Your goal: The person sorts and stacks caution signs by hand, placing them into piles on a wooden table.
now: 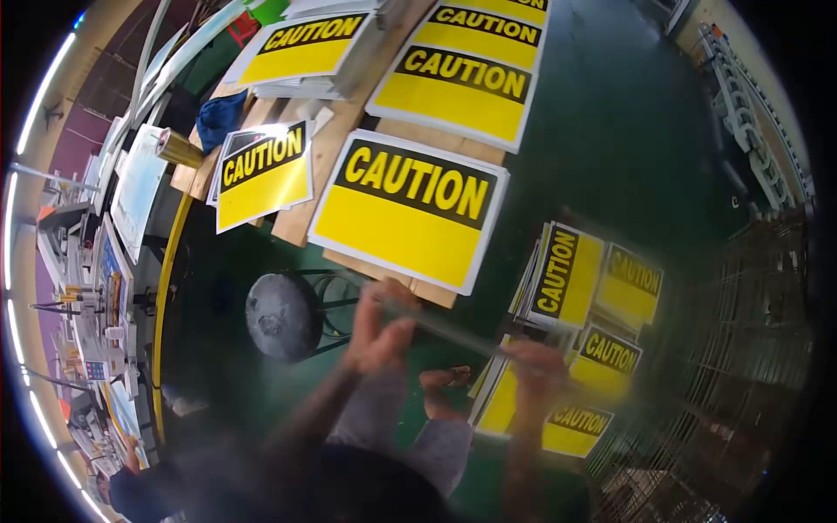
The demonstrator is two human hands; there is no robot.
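My left hand point(381, 329) and my right hand point(534, 364) are raised in front of my body, fingers closed on a thin, pale, flat piece point(453, 333) that spans between them. It appears edge-on and smeared by motion, so its kind cannot be made out. Just beyond my left hand, a stack of yellow and black CAUTION signs point(405, 213) lies at the near end of a wooden pallet point(425, 291). Below and beside my right hand are more CAUTION sign stacks point(568, 275), partly covered by that hand and the blur.
Further sign stacks point(458, 83) sit along the pallet, with a smaller pile point(264, 174) to the left. A round stool point(283, 317) stands on the green floor. Wire racks point(741, 349) line the right. Machinery point(96, 322) and another person's arm point(131, 458) are at left.
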